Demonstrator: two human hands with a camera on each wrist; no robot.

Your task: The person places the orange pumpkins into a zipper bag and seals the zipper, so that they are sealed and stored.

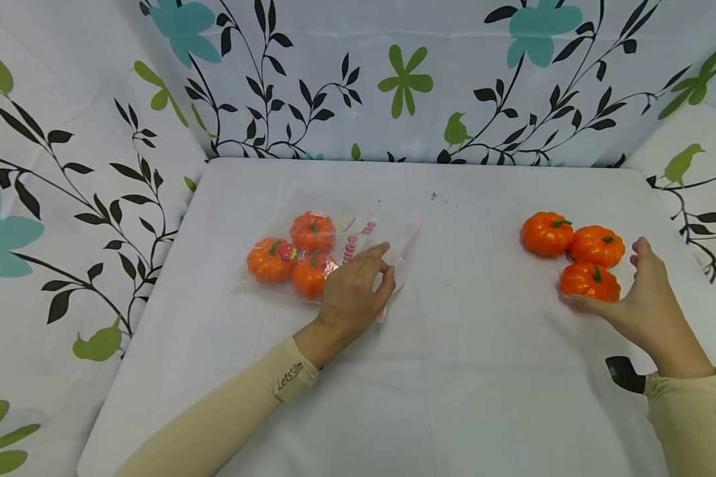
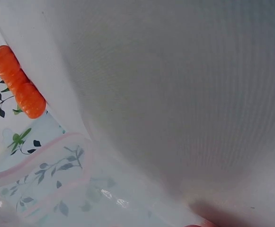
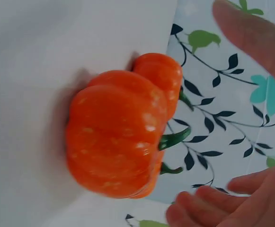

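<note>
A clear plastic bag with pink edging and printing lies left of centre in the head view. Inside it sit three small orange toy pumpkins with green stems. My left hand is over the bag's right part, thumb and fingers pinching the film near its mouth. In the left wrist view the bag's pink-edged mouth gapes. Three more toy pumpkins are bunched at the right. My right hand spreads around the nearest pumpkin, its thumb at the front side and its fingers apart from it on the right.
The pumpkins rest on a white-covered table. A patterned curtain with leaves and flowers stands behind it and along both sides. A dark wrist-camera piece sticks out beside the right sleeve.
</note>
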